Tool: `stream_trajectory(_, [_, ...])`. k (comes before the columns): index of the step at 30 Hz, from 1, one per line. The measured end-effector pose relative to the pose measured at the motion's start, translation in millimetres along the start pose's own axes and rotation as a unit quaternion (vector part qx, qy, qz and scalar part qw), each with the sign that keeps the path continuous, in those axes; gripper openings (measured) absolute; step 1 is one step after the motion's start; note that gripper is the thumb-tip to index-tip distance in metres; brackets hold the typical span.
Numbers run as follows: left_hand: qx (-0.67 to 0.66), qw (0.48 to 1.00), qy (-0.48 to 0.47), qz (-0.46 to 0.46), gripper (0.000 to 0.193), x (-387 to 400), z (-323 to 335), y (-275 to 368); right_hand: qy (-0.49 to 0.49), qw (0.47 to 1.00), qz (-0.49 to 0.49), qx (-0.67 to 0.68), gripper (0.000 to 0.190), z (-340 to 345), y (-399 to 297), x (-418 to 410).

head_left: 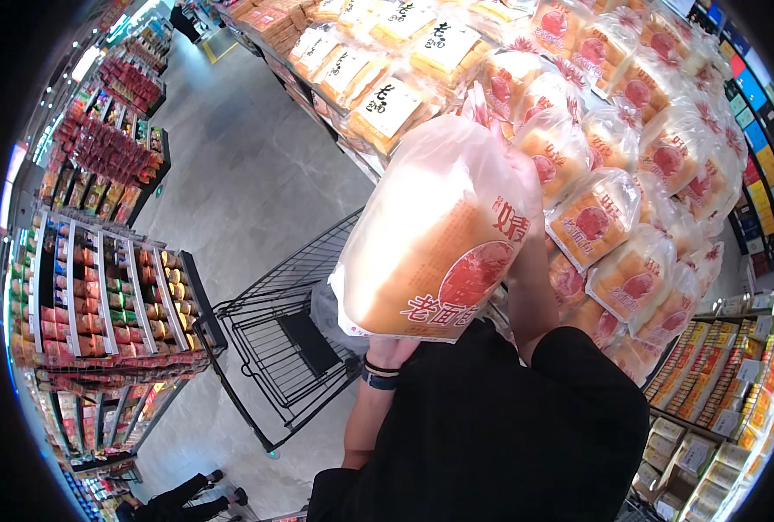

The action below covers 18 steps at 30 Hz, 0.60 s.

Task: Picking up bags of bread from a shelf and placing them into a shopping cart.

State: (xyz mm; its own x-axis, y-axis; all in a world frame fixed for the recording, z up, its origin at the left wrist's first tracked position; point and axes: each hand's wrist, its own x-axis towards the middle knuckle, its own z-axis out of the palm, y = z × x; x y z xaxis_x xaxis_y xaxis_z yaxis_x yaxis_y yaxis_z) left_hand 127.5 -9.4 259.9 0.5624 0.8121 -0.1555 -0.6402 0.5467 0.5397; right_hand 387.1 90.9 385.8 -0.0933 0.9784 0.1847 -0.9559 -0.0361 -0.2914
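A large clear plastic bag of bread (419,261), printed with a red oval and red writing, is held up in front of my chest. My right hand (522,171) grips the gathered top of the bag, its fingers partly covered by the plastic. Beneath the bag's lower edge, my left hand (390,352) supports it, with most of the fingers hidden behind it. A dark band circles the left wrist. Similar bagged loaves (592,225) are heaped on the display just beyond my right hand.
A black wire shopping cart (308,342) stands at my left, with a clear plastic bag (327,313) in it. Flat square bread packs (387,107) lie at the front. Stocked shelves (109,293) line the left; more shelves (719,365) stand right. People (188,499) appear at lower left and top.
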Motion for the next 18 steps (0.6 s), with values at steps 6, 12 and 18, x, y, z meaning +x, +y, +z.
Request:
stream_trajectory(6, [-0.015,1.000,-0.009,0.005,0.071,-8.2,-7.6,5.1,0.182,0.974,-0.055,-0.122,0.046,27.9,20.7,0.6])
stream_trajectory(12, [-0.023,0.999,0.025,-0.021,0.070,-13.3,-6.2,7.1,0.161,0.979,-0.011,-0.127,0.041,25.0,27.2,1.2])
stream_trajectory(18, [-0.085,0.996,-0.011,-0.007,0.071,-15.4,-17.5,1.4,0.194,0.971,-0.027,-0.134,0.040,28.8,36.3,4.8])
